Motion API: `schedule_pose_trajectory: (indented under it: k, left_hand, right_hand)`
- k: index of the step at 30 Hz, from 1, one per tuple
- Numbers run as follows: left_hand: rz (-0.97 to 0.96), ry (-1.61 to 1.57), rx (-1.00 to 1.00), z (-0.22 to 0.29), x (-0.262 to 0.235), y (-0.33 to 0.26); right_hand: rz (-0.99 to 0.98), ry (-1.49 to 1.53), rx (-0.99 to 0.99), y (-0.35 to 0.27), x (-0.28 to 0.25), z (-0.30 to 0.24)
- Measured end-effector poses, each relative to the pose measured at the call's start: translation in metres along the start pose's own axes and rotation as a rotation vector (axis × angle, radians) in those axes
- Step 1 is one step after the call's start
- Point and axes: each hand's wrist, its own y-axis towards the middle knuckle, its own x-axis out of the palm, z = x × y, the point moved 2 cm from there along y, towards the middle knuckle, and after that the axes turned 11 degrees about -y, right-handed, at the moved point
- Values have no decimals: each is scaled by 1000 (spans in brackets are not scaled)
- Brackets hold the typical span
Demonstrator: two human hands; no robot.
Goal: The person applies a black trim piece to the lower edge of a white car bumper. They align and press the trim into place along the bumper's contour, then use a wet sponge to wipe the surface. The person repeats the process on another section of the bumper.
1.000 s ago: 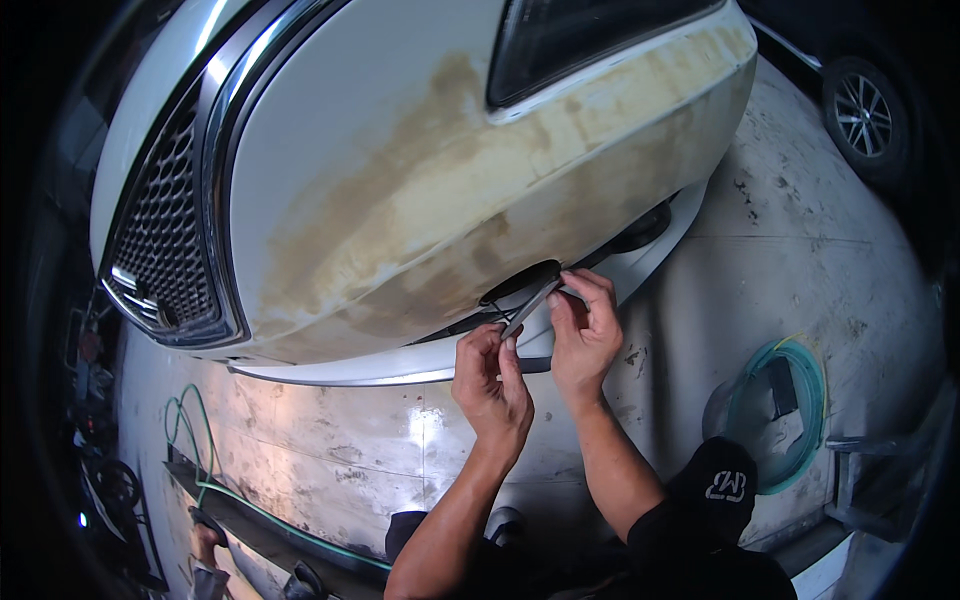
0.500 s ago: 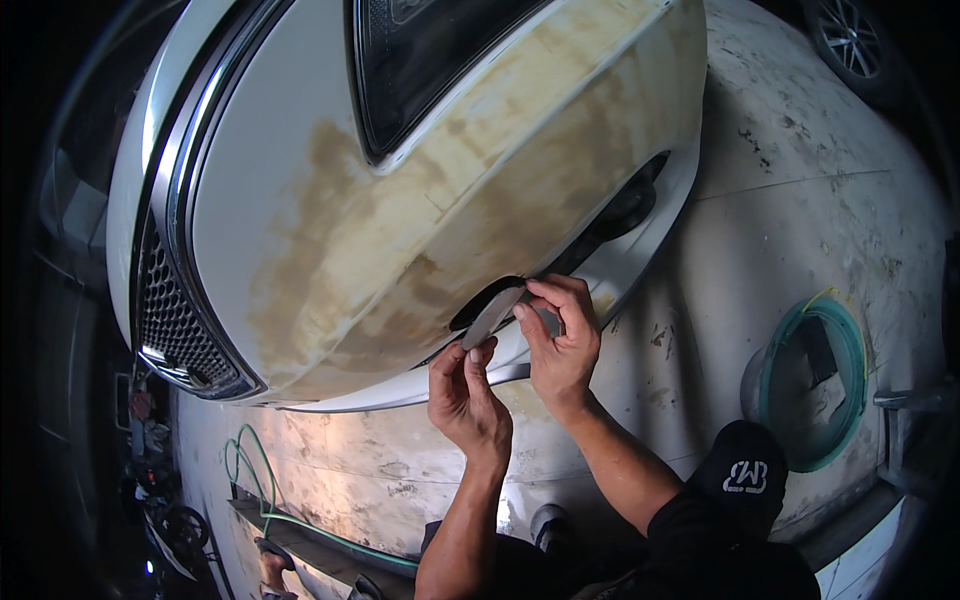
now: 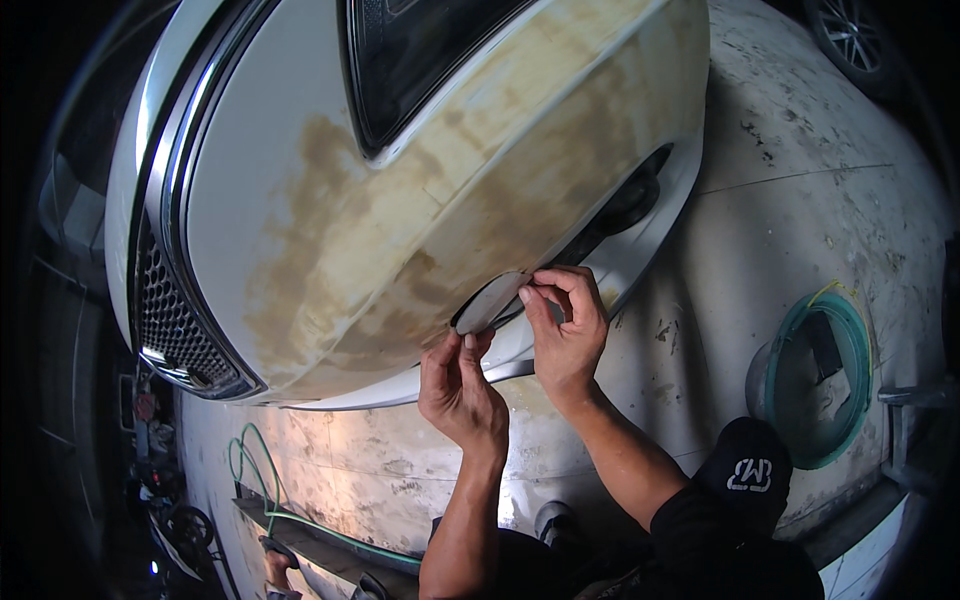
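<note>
While both forearms rise from the lower edge of the head view, the two hands meet at the lower edge of a white car bumper (image 3: 400, 230), whose surface carries broad tan-brown sanded patches.

Right hand (image 3: 565, 335): fingers curled, thumb and forefinger pinched on the right end of a small grey sheet (image 3: 490, 302) (looks like sandpaper; grit side cannot be told). Hand is closed in a pinch, not a fist; the remaining fingers fold loosely behind.

Left hand (image 3: 462, 385): fingers held together and pointing up, fingertips touching the lower left edge of the grey sheet. Whether it truly grips the sheet or only steadies it cannot be told from this angle.

Position of sheet: pressed flat against the bumper's underside curve, between the two hands, above the left hand and just left of the right hand's thumb. It sits next to a dark opening (image 3: 625, 205) in the bumper's lower corner.

Surroundings: black grille (image 3: 175, 320) at left; dark headlamp area (image 3: 420, 50) at top. Stained concrete floor (image 3: 800, 200) below. A green hose (image 3: 255, 480) lies at lower left; a green-rimmed bucket (image 3: 815, 385) stands at right, well apart from the hands. A black cap (image 3: 750, 470) shows near the right forearm.
</note>
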Motion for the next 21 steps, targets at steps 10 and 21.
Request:
schedule_pose_trajectory:
  k: [10, 21]
  left_hand:
    - [49, 52, -16, 3, 1, 2]
    - [-87, 501, 299, 9, 0, -12]
  right_hand:
    - [-65, -116, -5, -10, -1, 1]
    - [-93, -344, -133, -12, -3, 2]
